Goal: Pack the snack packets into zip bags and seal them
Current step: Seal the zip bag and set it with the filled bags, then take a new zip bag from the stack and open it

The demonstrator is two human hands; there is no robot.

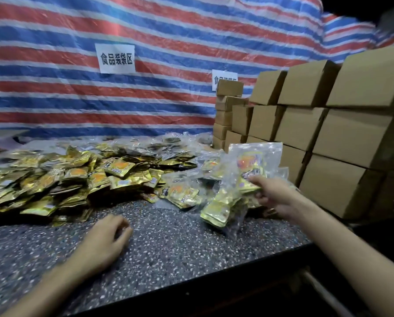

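A big heap of gold snack packets (61,179) covers the left and middle of the speckled table (168,243). My right hand (273,193) grips a clear zip bag (248,170) with gold packets inside, held up above the table at the right. A second filled clear bag (221,209) lies just under it on the table. My left hand (109,239) hovers low over bare tabletop near the heap's front edge, fingers loosely curled and holding nothing. More filled clear bags (187,145) are piled behind.
Stacked brown cardboard boxes (324,124) form a wall along the right side. A striped red, white and blue tarp (145,94) with white paper signs hangs behind the table. The table's dark front edge (214,282) runs below my arms.
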